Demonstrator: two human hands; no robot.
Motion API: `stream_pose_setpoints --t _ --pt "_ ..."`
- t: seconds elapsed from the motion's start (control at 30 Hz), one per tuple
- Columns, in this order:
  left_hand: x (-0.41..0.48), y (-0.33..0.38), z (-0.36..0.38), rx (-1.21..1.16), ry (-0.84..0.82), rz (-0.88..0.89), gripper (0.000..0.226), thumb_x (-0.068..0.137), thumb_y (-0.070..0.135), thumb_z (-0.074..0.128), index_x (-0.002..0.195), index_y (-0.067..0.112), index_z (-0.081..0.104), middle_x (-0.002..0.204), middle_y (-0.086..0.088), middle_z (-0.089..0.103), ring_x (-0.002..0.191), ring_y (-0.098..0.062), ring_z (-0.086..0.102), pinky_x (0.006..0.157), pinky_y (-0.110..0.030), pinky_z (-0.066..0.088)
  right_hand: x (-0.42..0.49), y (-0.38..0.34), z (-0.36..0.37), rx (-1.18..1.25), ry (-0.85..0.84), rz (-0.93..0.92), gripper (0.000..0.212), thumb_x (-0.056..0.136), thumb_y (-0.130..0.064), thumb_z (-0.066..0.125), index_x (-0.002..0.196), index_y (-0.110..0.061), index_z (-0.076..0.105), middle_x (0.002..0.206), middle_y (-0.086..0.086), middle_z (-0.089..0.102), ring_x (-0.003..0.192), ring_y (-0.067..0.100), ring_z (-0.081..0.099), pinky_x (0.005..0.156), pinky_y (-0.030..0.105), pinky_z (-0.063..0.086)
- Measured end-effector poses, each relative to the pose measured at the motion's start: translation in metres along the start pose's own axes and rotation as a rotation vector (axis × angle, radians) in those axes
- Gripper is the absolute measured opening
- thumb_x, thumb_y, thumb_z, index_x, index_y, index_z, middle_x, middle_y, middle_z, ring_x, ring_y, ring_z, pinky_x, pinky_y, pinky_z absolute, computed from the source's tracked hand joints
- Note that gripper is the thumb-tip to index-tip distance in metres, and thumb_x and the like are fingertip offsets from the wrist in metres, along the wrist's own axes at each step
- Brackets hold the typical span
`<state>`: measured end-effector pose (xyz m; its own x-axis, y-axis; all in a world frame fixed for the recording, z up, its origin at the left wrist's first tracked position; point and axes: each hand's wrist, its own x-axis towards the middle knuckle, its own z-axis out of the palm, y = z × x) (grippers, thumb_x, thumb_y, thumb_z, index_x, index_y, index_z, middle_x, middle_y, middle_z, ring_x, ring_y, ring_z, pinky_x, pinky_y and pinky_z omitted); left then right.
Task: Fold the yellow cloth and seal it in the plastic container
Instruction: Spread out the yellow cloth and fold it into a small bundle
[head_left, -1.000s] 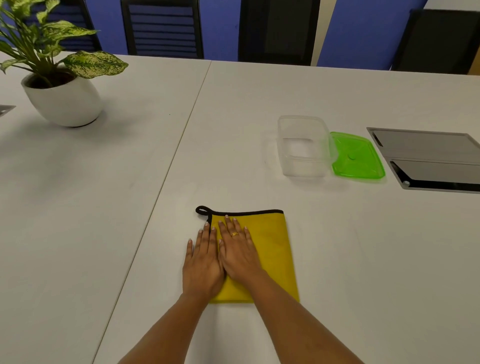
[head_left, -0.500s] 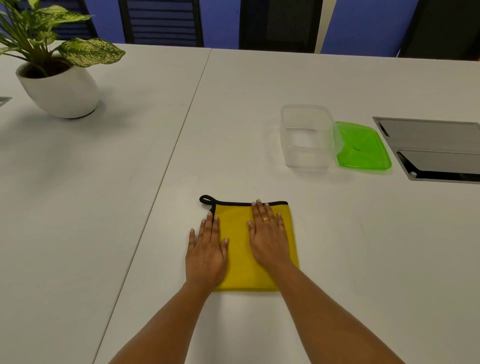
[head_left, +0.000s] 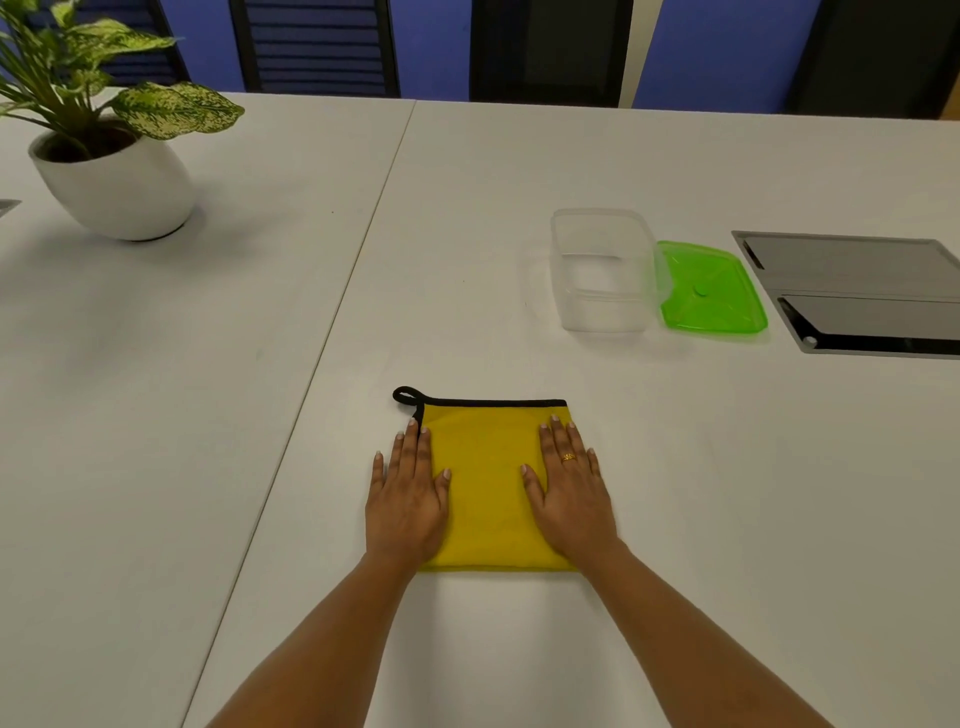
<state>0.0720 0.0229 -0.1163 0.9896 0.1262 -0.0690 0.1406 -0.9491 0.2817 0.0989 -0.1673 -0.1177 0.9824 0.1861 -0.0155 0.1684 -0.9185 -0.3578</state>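
**Fingers flat on the cloth, container waiting to the right**

Fingers (head_left: 415, 441) of both hands lie straight and spread, palms down, gripping nothing. The left hand (head_left: 408, 499) presses the left edge of the yellow cloth (head_left: 485, 483), partly over the table (head_left: 467, 234); the right hand (head_left: 571, 499) presses the right edge. Bare cloth shows between them.

The cloth sits directly in front of the person, near the table's front, folded into a near-square with a black trim and a small loop (head_left: 406, 396) at its far left corner.

The clear plastic container (head_left: 602, 270) stands open, well apart from the cloth, farther away and to the right. Its green lid (head_left: 711, 288) lies just beside its right side, with its edge apparently tucked against the container.

The cloth looks wider than the container's opening, so another fold is probably needed, likely one side brought across to the other. The right hand is nearer the container and lid, so it seems better placed to carry the cloth over.
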Motion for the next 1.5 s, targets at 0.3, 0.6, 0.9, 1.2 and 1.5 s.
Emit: stream_pose_setpoints --t 0.3,0.6,0.9,1.2,1.5 --pt "-0.002 -0.005 -0.001 -0.057 -0.006 0.065 0.113 0.059 0.074 -0.032 0.148 0.012 0.0 0.159 -0.004 0.0 0.146 -0.018 -0.003 0.117 -0.038 -0.004 -0.028 0.025 -0.012 -0.08 -0.035 -0.274 0.068 0.089 -0.058 -0.003 0.145 -0.027 0.021 0.155 -0.001 0.022 0.144 0.018 0.014 0.113 0.039 0.019" --pt "-0.035 -0.024 -0.021 -0.003 0.011 0.657 0.057 0.098 0.046 0.015 0.115 0.016 0.06 0.124 -0.005 0.063 0.122 -0.013 0.039 0.103 -0.026 0.041 -0.05 0.056 -0.037 -0.217 0.03 -0.614 0.044 0.099 -0.036 0.015 0.117 -0.019 0.051 0.116 0.005 0.065 0.107 0.017 0.052 0.081 0.027 0.055" --pt "-0.045 -0.056 -0.034 0.138 -0.036 0.716 0.066 0.096 0.05 0.007 0.117 0.018 0.061 0.114 0.002 0.068 0.099 -0.012 0.068 0.074 -0.018 0.055 -0.065 0.059 -0.041 -0.253 0.023 -0.666 0.047 0.097 -0.041 0.017 0.125 -0.015 0.045 0.123 0.005 0.064 0.111 0.019 0.063 0.091 0.029 0.051" --pt "-0.045 -0.053 -0.033 0.211 0.034 0.808 0.063 0.048 0.017 0.089 0.108 0.014 0.069 0.106 -0.001 0.073 0.092 -0.013 0.071 0.077 -0.019 0.055 -0.064 0.051 -0.033 -0.257 0.088 -0.708 0.052 0.067 -0.014 0.071 0.114 -0.015 0.047 0.111 0.006 0.07 0.102 0.021 0.067 0.07 0.022 0.059" --pt "-0.053 -0.035 -0.054 -0.36 -0.122 0.379 0.03 0.089 0.003 0.054 0.112 0.019 0.044 0.114 -0.007 0.059 0.068 -0.002 0.062 0.064 0.001 0.039 -0.06 0.054 -0.034 0.306 0.029 -0.301 0.042 0.079 -0.03 0.046 0.115 -0.014 0.061 0.109 0.015 0.067 0.102 0.016 0.056 0.087 0.018 0.043"
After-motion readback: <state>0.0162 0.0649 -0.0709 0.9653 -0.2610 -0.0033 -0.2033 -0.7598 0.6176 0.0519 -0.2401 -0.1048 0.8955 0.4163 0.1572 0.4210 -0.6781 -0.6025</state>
